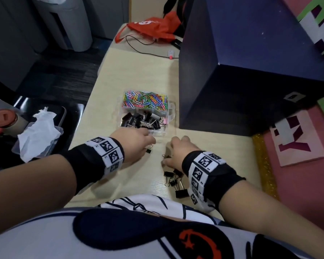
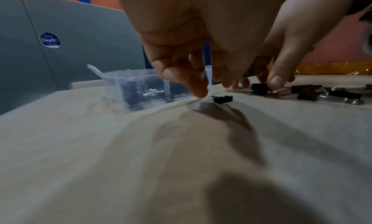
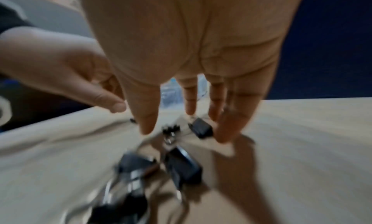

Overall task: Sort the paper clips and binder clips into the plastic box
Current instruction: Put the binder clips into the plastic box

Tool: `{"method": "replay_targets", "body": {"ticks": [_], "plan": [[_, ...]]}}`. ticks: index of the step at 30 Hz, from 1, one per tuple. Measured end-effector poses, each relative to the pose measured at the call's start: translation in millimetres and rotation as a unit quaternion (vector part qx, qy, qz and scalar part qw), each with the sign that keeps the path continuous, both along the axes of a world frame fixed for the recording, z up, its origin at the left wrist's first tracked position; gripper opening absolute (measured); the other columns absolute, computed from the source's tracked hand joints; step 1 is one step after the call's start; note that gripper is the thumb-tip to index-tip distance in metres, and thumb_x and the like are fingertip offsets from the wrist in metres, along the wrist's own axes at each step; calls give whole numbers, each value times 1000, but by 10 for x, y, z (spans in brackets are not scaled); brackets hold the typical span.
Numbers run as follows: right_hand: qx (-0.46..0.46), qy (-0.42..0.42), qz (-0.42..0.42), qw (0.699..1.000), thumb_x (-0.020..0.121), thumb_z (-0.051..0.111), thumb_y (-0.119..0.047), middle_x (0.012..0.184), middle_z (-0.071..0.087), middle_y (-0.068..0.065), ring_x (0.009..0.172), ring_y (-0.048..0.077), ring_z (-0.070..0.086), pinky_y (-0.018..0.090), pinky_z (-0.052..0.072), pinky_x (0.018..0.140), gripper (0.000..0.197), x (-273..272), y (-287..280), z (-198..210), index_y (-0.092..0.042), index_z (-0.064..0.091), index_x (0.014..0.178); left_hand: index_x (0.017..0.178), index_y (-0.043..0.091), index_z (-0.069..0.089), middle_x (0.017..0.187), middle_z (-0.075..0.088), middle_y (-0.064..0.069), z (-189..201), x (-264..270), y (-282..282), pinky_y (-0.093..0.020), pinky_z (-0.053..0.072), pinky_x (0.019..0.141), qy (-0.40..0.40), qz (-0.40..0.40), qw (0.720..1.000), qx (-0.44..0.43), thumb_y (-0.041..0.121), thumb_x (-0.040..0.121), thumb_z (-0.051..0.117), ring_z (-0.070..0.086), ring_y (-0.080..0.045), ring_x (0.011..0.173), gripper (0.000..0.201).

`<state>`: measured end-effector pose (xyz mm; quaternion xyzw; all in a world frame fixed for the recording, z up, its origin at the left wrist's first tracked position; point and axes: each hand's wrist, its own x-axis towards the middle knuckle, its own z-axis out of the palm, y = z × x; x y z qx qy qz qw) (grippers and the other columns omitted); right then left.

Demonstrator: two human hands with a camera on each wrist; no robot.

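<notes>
The clear plastic box (image 1: 170,114) holds coloured paper clips (image 1: 145,100) in its far compartment and black binder clips (image 1: 140,120) in its near one. My left hand (image 1: 149,146) hovers just in front of the box, fingers pointing down at a small black binder clip (image 1: 148,150) (image 2: 222,99) that lies on the table, not gripped. My right hand (image 1: 171,152) (image 3: 185,125) reaches down with straight fingers over another binder clip (image 3: 201,128). Several loose binder clips (image 1: 174,181) (image 3: 181,168) lie under my right wrist.
A big dark blue box (image 1: 251,71) stands close on the right of the plastic box. A red bag (image 1: 151,28) and a black cable (image 1: 144,47) lie at the table's far end. The table's left edge drops to a tray with tissue (image 1: 37,131).
</notes>
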<state>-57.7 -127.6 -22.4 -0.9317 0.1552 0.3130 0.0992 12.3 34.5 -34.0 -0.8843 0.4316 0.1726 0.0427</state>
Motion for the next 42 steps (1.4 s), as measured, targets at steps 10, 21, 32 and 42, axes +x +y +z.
{"method": "replay_targets", "body": {"ticks": [10, 21, 32, 42], "plan": [[61, -82, 85, 991, 88, 54, -16, 121, 41, 4, 113, 29, 38, 38, 43, 91, 30, -81, 65, -194, -23, 53, 117, 112, 19, 53, 107, 50, -5, -167, -36, -87, -34, 43, 63, 1, 5, 998, 65, 24, 95, 42, 60, -29, 91, 20], [142, -99, -1, 985, 82, 56, -8, 105, 53, -1, 97, 20, 58, 18, 39, 82, 20, 52, -30, -189, -27, 58, 86, 109, 16, 57, 113, 46, -3, -82, -10, -29, -38, 51, 74, 45, 58, 997, -8, 21, 88, 48, 60, -31, 89, 23], [77, -143, 4, 987, 86, 64, -28, 124, 51, 6, 101, 20, 52, 24, 39, 84, 44, 269, -89, 333, -20, 50, 127, 106, 11, 66, 113, 55, -14, 243, 400, 64, -43, 52, 73, -70, 78, 980, -168, 16, 78, 63, 60, -38, 87, 29], [-38, 115, 43, 992, 57, 87, -28, 114, 44, 12, 99, 37, 59, 46, 53, 80, 85, -411, -51, -34, -17, 32, 121, 111, 22, 52, 104, 48, -2, -223, -209, -396, -39, 52, 74, 12, -82, 996, 33, 21, 85, 58, 56, -27, 93, 27]]}}
